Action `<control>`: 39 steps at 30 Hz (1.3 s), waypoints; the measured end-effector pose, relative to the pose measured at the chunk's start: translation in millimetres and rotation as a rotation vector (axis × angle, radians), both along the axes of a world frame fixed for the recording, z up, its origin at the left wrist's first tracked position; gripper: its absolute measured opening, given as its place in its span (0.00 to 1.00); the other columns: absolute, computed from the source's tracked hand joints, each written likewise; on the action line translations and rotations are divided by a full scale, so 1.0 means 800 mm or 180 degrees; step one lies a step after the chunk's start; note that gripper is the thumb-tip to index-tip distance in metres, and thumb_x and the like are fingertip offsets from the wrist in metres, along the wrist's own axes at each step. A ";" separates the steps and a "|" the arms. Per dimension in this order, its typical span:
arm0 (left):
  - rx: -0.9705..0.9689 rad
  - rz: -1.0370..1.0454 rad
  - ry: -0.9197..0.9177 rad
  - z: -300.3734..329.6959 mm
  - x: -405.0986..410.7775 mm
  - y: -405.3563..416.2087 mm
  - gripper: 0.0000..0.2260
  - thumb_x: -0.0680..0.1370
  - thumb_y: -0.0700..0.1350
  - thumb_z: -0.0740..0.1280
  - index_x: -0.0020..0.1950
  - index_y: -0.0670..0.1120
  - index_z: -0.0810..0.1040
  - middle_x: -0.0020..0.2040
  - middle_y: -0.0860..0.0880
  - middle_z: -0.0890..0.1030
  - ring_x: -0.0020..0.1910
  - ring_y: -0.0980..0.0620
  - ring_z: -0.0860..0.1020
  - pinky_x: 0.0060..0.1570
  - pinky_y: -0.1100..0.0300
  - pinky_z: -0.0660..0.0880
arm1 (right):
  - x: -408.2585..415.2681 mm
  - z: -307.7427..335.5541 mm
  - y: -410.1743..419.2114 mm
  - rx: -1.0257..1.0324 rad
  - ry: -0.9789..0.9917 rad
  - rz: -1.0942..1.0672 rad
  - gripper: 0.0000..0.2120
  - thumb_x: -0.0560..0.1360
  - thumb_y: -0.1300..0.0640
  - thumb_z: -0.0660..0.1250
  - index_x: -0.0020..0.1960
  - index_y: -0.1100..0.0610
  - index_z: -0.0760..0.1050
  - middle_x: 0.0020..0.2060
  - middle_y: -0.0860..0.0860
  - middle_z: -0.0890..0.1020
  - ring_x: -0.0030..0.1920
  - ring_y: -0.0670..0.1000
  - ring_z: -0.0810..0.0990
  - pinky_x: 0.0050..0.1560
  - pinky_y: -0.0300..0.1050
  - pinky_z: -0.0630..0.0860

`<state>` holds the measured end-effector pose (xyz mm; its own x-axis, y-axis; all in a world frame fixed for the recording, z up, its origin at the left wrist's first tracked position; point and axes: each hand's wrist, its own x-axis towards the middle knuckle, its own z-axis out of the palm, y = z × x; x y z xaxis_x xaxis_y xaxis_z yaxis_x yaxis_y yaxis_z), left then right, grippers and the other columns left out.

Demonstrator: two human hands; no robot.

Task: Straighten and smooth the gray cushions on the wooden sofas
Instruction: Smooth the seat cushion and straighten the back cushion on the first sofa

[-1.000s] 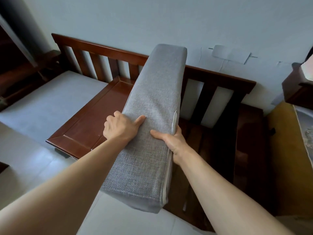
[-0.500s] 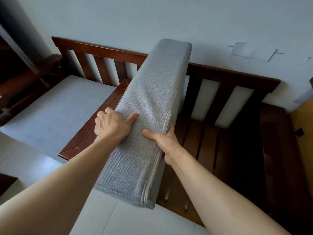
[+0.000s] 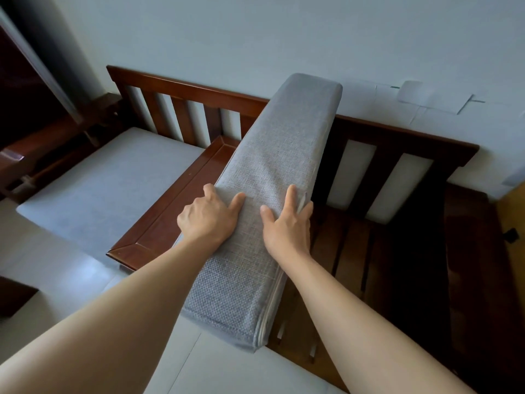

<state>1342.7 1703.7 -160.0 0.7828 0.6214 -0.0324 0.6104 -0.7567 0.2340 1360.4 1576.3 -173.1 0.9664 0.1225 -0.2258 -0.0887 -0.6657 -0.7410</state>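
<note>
A long gray cushion [image 3: 272,172] stands on its narrow edge, running from the front of the wooden sofa [image 3: 397,143] up to its slatted back. My left hand [image 3: 208,216] grips its left side, fingers curled over the edge and thumb on the top face. My right hand [image 3: 287,226] lies on the top face beside it, thumb and forefinger on the fabric, the other fingers curled over the piped right edge. Bare seat slats [image 3: 355,251] show to the right of the cushion. A second gray cushion [image 3: 99,189] lies flat on the left seat.
A flat wooden panel [image 3: 167,211] separates the two seats, just left of the held cushion. The pale wall [image 3: 284,38] is close behind the backrest. White floor tiles [image 3: 56,280] lie in front. A yellow object [image 3: 515,211] borders the far right.
My right hand has shifted from the cushion's right side up onto its top face. My left hand keeps its grip. The cushion stays on edge; the view has swung slightly right.
</note>
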 end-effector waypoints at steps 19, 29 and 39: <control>-0.0163 0.0277 0.0108 -0.009 -0.073 -0.232 0.29 0.71 0.73 0.56 0.55 0.49 0.66 0.44 0.47 0.77 0.52 0.42 0.77 0.43 0.53 0.66 | -0.018 -0.026 -0.234 0.0491 0.0704 -0.0069 0.44 0.72 0.38 0.68 0.77 0.40 0.42 0.69 0.61 0.66 0.64 0.61 0.72 0.64 0.48 0.68; 0.0038 0.0359 -0.0020 -0.032 -0.156 -0.276 0.29 0.72 0.72 0.57 0.58 0.49 0.66 0.41 0.48 0.74 0.53 0.42 0.77 0.44 0.54 0.64 | -0.091 -0.059 -0.271 0.0750 0.0735 0.0141 0.43 0.74 0.41 0.68 0.77 0.40 0.41 0.70 0.60 0.63 0.66 0.60 0.70 0.62 0.46 0.67; 0.0225 0.0233 -0.0041 -0.054 -0.160 -0.320 0.26 0.73 0.71 0.58 0.56 0.50 0.63 0.39 0.49 0.75 0.45 0.45 0.77 0.39 0.55 0.65 | -0.092 -0.085 -0.311 0.0824 0.0926 0.0054 0.44 0.74 0.41 0.68 0.76 0.36 0.39 0.68 0.62 0.60 0.62 0.63 0.72 0.62 0.49 0.69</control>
